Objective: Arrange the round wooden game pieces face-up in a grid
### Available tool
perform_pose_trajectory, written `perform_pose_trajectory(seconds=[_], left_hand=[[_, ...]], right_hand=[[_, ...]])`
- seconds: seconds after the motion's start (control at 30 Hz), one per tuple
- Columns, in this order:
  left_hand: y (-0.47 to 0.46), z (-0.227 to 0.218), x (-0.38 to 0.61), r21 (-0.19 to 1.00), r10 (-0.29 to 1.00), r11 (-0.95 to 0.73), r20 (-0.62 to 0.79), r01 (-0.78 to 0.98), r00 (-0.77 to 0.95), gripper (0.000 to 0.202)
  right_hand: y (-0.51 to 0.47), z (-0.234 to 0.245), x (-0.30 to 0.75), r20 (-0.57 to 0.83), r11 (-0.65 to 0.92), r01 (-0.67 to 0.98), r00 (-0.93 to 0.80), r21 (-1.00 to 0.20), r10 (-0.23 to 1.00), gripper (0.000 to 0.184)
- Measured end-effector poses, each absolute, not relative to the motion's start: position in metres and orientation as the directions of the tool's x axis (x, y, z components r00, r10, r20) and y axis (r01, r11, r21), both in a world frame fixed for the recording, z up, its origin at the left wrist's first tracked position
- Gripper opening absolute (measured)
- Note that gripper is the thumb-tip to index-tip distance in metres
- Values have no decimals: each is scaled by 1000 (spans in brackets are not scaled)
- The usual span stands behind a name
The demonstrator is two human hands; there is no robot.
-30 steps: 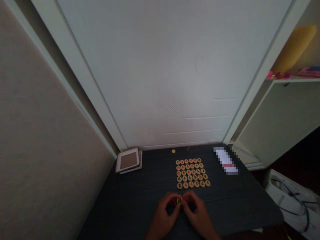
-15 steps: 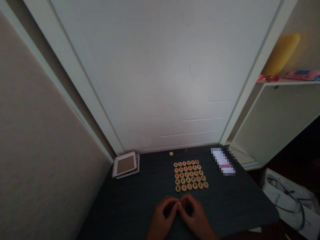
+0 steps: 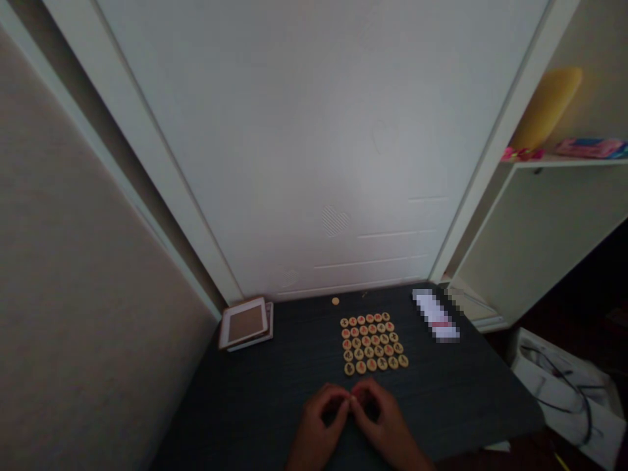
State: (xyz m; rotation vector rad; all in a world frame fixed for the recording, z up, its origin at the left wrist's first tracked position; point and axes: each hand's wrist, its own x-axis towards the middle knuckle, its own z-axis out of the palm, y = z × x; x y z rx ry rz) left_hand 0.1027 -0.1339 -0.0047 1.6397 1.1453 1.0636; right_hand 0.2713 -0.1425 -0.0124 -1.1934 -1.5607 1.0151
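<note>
My left hand (image 3: pixel 318 428) and my right hand (image 3: pixel 387 425) meet fingertip to fingertip at the near edge of a dark table (image 3: pixel 245 405). Both are curled in a pinch. The small round wooden game piece seen between them earlier is now covered by the fingers. Just beyond the hands lies a square grid of several round wooden game pieces (image 3: pixel 373 343) with red and black marks. One more single piece (image 3: pixel 335 301) lies alone by the wall at the far edge.
A flat square box with a brown face (image 3: pixel 245 324) sits at the table's far left corner. A white blurred object (image 3: pixel 436 315) lies at the far right. A white shelf unit (image 3: pixel 564 160) with a yellow thing stands right; a white bag with cables (image 3: pixel 564 386) lies below.
The piece showed plainly between my fingertips a second ago; the fingers have closed over it. The view has shifted slightly, and the hands stay in the same spot.
</note>
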Motion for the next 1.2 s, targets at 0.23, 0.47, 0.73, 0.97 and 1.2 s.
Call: perform_pose_trajectory(seconds=[0.23, 0.47, 0.73, 0.97, 1.2], left_hand=[[-134, -9, 104, 963, 966, -185, 142, 194, 216, 12], [-135, -10, 105, 965, 962, -173, 123, 195, 246, 12], [-136, -18, 99, 948, 979, -135, 84, 287, 184, 17], [-135, -18, 98, 933, 980, -152, 98, 326, 175, 19], [-136, -18, 98, 936, 984, -116, 62, 331, 168, 20]], right_hand=[[-140, -20, 272, 216, 248, 248, -149, -937, 965, 12], [-142, -19, 272, 173, 196, 228, -116, -954, 978, 18], [-123, 5, 304, 306, 320, 271, -94, -908, 947, 23], [-77, 10, 348, 140, 157, 135, -127, -978, 982, 39], [-31, 19, 378, 164, 189, 250, -118, -950, 979, 36]])
